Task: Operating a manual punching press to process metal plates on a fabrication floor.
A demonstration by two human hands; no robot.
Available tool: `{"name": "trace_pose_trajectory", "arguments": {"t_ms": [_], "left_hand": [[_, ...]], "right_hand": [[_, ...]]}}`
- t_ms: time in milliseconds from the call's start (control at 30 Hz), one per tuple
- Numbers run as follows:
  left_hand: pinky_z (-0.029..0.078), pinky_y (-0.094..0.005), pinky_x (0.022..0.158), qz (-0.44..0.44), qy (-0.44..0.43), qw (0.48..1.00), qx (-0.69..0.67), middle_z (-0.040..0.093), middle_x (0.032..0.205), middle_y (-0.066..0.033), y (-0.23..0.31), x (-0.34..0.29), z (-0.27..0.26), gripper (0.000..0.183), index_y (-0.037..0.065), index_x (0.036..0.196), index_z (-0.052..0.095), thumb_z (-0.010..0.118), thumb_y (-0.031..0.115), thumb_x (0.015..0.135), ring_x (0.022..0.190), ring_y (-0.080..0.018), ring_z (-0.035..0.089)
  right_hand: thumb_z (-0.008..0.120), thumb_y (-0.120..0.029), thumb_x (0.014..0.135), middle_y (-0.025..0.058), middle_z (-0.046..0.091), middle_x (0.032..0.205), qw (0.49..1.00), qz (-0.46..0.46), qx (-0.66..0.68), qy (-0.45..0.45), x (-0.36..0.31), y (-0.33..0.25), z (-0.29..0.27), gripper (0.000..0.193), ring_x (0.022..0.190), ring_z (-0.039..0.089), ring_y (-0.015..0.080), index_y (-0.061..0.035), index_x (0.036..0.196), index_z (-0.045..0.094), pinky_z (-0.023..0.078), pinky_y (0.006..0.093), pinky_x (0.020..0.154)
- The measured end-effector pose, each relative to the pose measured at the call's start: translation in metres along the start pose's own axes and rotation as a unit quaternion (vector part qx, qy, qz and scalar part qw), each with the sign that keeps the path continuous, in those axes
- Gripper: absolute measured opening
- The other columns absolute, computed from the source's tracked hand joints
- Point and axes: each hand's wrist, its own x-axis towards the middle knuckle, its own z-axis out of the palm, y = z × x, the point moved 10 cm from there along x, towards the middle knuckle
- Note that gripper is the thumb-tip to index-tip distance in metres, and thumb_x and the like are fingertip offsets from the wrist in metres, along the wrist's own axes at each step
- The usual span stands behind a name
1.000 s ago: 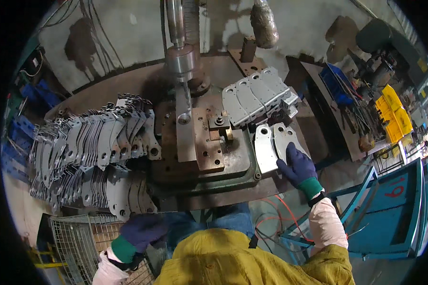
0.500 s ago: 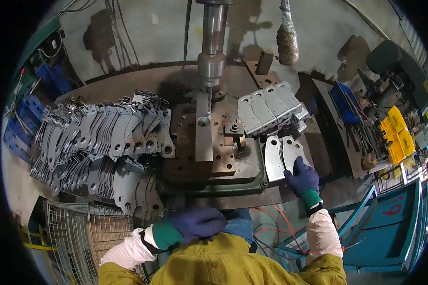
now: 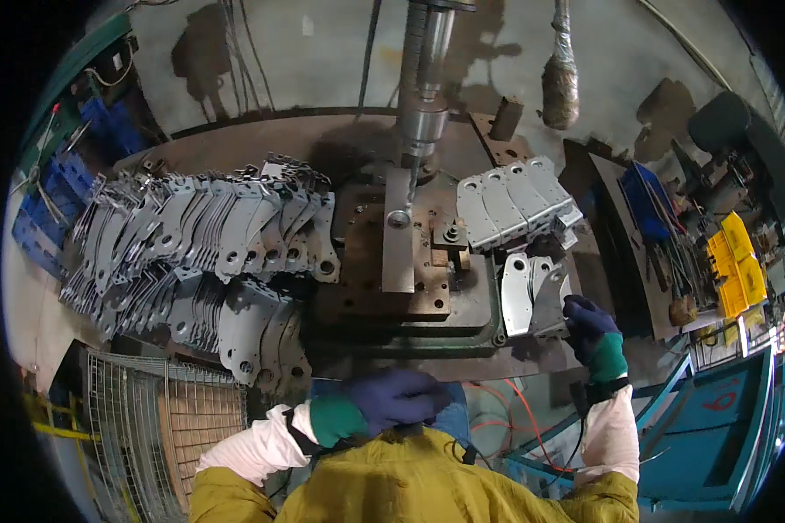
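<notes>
My right hand (image 3: 593, 329), in a purple glove with a green cuff, is closed at the lower right edge of a curved grey metal plate (image 3: 549, 303). This plate looks tilted and darker than the plate (image 3: 516, 296) beside it. Its fingertips are partly hidden. In front of my body my left hand (image 3: 401, 397), gloved alike, lies with its fingers stretched out and nothing visible in them. Behind the two plates sits a row of similar formed plates (image 3: 506, 202). A flat steel bar (image 3: 399, 261) with a hole lies on the fixture block (image 3: 366, 296), under the machine's spindle (image 3: 425, 122).
Large stacks of curved metal plates (image 3: 183, 235) cover the left of the bench. A wrapped object (image 3: 560, 91) hangs at the back. At right are a blue bin (image 3: 644, 200), yellow bins (image 3: 737, 261) and a blue metal frame (image 3: 715, 427). A wire basket (image 3: 131, 427) stands lower left.
The whole view has shifted, moving the scene rightward. My right hand has drawn slightly right, and the plate at it has tilted and turned darker. My left hand stays before my body.
</notes>
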Motion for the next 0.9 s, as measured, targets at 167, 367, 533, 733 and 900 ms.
{"name": "trace_pose_trajectory", "arguments": {"t_ms": [167,367,533,733,900], "left_hand": [[0.055,-0.0304,0.073,0.007,-0.020,0.998,-0.066,0.069,0.100,-0.0098,-0.002,0.016,0.009,0.032,0.002,0.123,0.066,0.062,0.024,0.101,0.084,-0.0165,0.068],[0.055,-0.0314,0.074,-0.024,0.004,0.998,-0.058,0.067,0.102,-0.0158,-0.024,0.022,0.010,0.027,0.005,0.125,0.066,0.062,0.014,0.099,0.086,-0.0271,0.069],[0.055,-0.0338,0.076,0.091,0.035,0.989,0.113,0.066,0.105,-0.0164,-0.014,0.013,-0.002,0.032,0.005,0.123,0.067,0.067,0.010,0.092,0.090,-0.0279,0.068],[0.057,-0.0322,0.070,0.355,0.099,0.878,0.305,0.068,0.105,-0.0119,0.026,-0.012,-0.008,0.034,0.006,0.122,0.067,0.072,0.015,0.090,0.082,-0.0199,0.070],[0.053,-0.0345,0.087,0.209,0.042,0.958,0.191,0.064,0.118,-0.0146,-0.010,-0.002,-0.008,0.039,0.007,0.126,0.067,0.071,0.005,0.087,0.099,-0.0284,0.067]], "right_hand": [[0.081,-0.023,0.084,0.0092,0.070,0.095,0.930,0.238,0.269,0.074,-0.012,0.008,0.019,0.065,0.077,0.064,0.0134,0.0041,0.137,0.055,0.052,0.0268,0.067],[0.083,-0.034,0.080,0.0071,0.066,0.089,0.961,0.176,0.205,0.058,-0.017,0.042,0.042,0.055,0.078,0.062,0.0152,0.0059,0.110,0.060,0.049,0.0320,0.065],[0.083,-0.046,0.074,0.0213,0.064,0.107,0.974,0.057,-0.198,0.099,-0.026,-0.025,0.042,0.075,0.090,0.065,0.0351,0.0017,0.124,0.052,0.053,0.0429,0.078],[0.081,-0.052,0.074,0.0269,0.060,0.118,0.882,-0.029,-0.440,0.166,-0.039,-0.028,0.044,0.085,0.104,0.064,0.0393,0.0011,0.133,0.050,0.053,0.0452,0.083],[0.083,-0.045,0.075,0.0228,0.065,0.104,0.958,0.118,-0.256,0.062,-0.028,0.016,0.033,0.070,0.093,0.065,0.0377,0.0015,0.118,0.055,0.052,0.0443,0.078]]}}
